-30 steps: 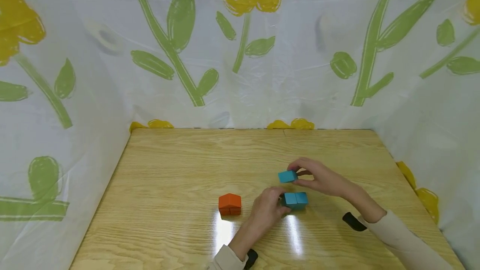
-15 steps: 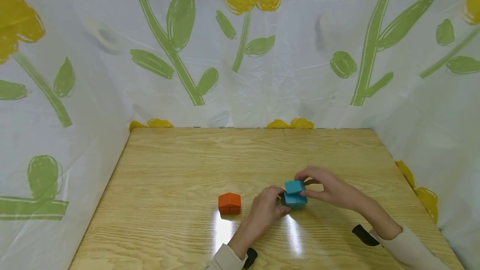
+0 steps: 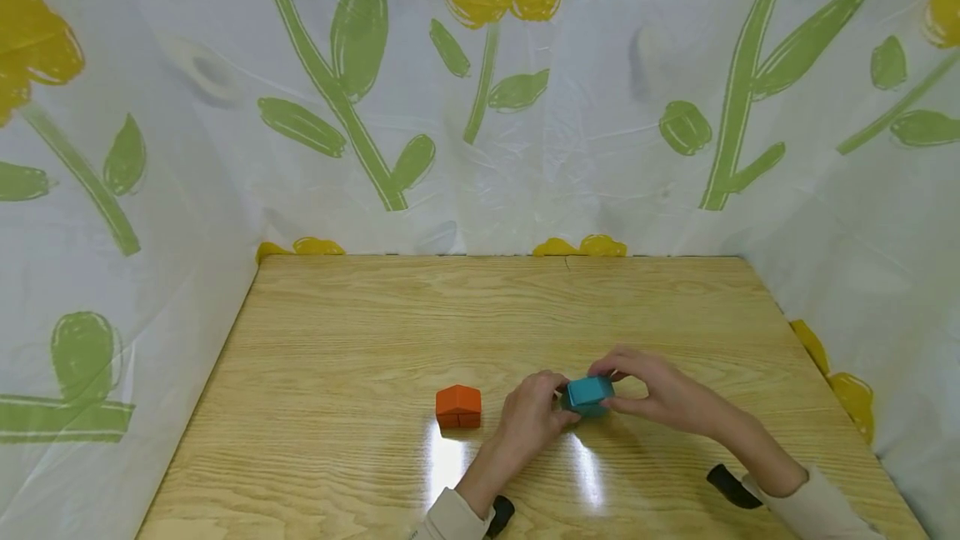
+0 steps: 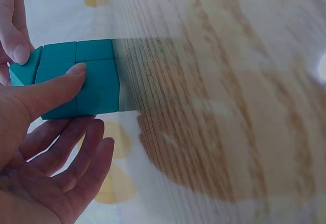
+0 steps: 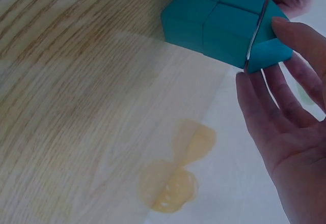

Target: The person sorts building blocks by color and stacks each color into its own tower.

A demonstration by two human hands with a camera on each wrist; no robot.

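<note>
Teal cubes (image 4: 99, 84), set side by side and stacked, stand on the table right of centre. My left hand (image 3: 531, 413) grips them from the left, its thumb across one face in the left wrist view. On top of the cubes sits a teal triangular block (image 5: 267, 53), like a roof. My right hand (image 3: 663, 390) pinches this block between thumb and fingers. A thin slit shows between block and cubes in the right wrist view, so whether it lies fully flat I cannot tell.
A small orange house of blocks (image 3: 458, 407) with a peaked top stands left of my left hand. The wooden table (image 3: 375, 332) is bordered at the back and sides by a white cloth (image 3: 480, 198) with yellow flowers.
My right hand has brought the triangular block right and down from behind the cubes onto their top. The left hand keeps its grip, and the orange house stays put.
</note>
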